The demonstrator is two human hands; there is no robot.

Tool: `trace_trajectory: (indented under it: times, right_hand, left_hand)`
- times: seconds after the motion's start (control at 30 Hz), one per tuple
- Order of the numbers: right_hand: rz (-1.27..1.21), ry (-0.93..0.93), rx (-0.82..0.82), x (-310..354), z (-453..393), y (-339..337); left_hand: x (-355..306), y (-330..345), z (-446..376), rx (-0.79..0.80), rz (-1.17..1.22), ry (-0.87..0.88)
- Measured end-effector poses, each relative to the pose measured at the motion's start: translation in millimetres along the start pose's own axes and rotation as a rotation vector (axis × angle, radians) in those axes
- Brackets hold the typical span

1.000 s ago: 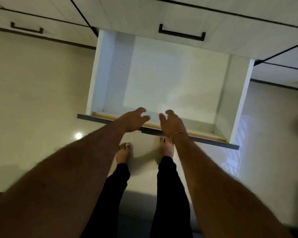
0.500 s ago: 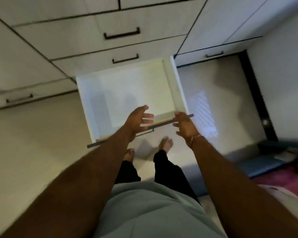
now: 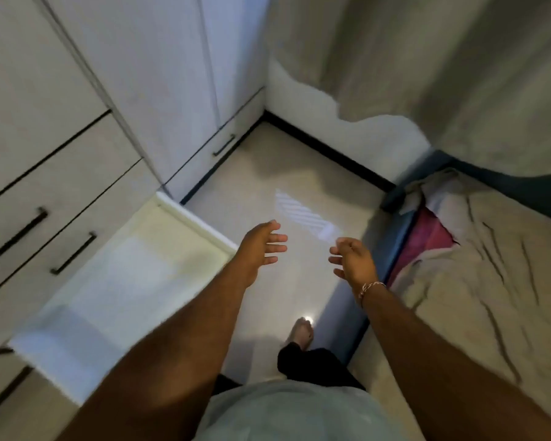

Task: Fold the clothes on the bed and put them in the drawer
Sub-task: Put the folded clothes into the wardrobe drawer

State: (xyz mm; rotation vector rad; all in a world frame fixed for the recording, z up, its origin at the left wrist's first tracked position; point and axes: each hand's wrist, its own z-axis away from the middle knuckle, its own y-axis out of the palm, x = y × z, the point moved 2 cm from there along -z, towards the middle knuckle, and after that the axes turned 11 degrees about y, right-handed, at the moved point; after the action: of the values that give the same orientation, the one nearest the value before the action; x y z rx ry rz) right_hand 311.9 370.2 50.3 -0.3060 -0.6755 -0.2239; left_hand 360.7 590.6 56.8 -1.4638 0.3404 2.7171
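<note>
Fingers point(image 3: 275, 248) of both empty hands spread — drawer point(image 3: 185, 214) just left, bed point(image 3: 490, 281) right

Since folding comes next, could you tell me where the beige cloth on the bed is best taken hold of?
Probably the rumpled near edge of the beige cloth, beside the pink fabric, reached from the floor side. It bunches upward there, so fingers could pinch it; both hands are empty.

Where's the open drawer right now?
In the head view the open drawer sits lower left, pulled out from the wardrobe, just left of the left hand.
</note>
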Motion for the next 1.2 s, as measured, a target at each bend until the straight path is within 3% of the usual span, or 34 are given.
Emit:
trace_trajectory:
  times: [0.3,0.53,0.87,1.03,1.2]
  right_hand:
    - [-0.428,0.026,-0.238,46,-48,-222]
    - [-0.793,0.104,-0.491,26,-75,-369]
    - [-1.343,0.193,-0.87,-1,-110,-485]
    - [-1.633,0.224,-1.018,-39,-102,-522]
    - [-1.885,0.184,-1.178,-103,-86,-561]
  left_hand:
    - [-38,266,-92,0.303,-0.193,0.034]
    - [-41,451,-142,0.584,-0.336,-0.048]
    - [-30,664,-211,1.015,-0.486,-0.203]
    - [0,748,-200,1.075,-0.544,-0.335]
    - [56,813,-169,1.029,-0.576,-0.386]
